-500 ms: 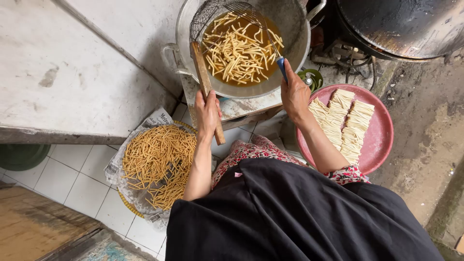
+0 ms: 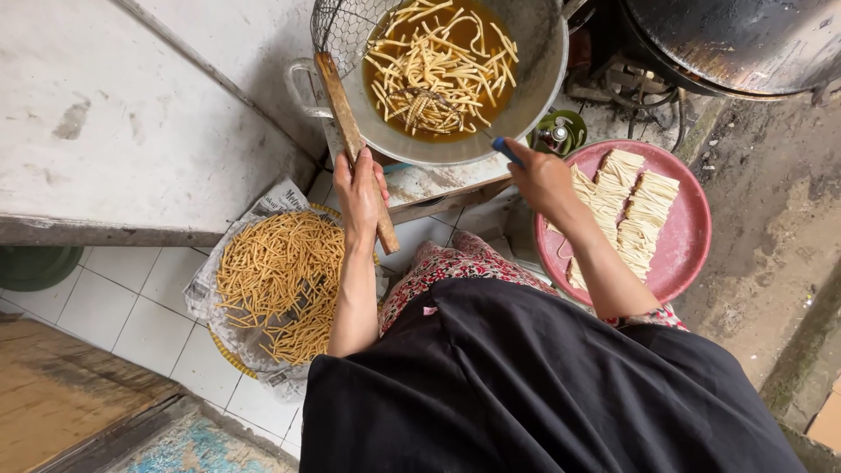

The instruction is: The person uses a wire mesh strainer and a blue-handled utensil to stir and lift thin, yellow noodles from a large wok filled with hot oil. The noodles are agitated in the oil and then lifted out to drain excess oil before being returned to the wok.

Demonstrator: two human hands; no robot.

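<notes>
My left hand grips the wooden handle of a wire-mesh skimmer that rests on the left rim of a metal wok. Pale dough sticks float in brown oil inside the wok. My right hand holds a thin blue-handled utensil whose tip reaches into the sticks. Below my left arm, a tray lined with newspaper carries a heap of golden fried sticks. A round pink tray to the right holds bundles of raw dough strips.
A grey concrete slab fills the upper left. White floor tiles lie below it. A large blackened pot stands at the top right, next to a small green stove part. Bare ground runs along the right.
My right hand has slid down and back from the wok rim, the utensil tip now stirring among the sticks. The left hand keeps its grip on the skimmer handle.
</notes>
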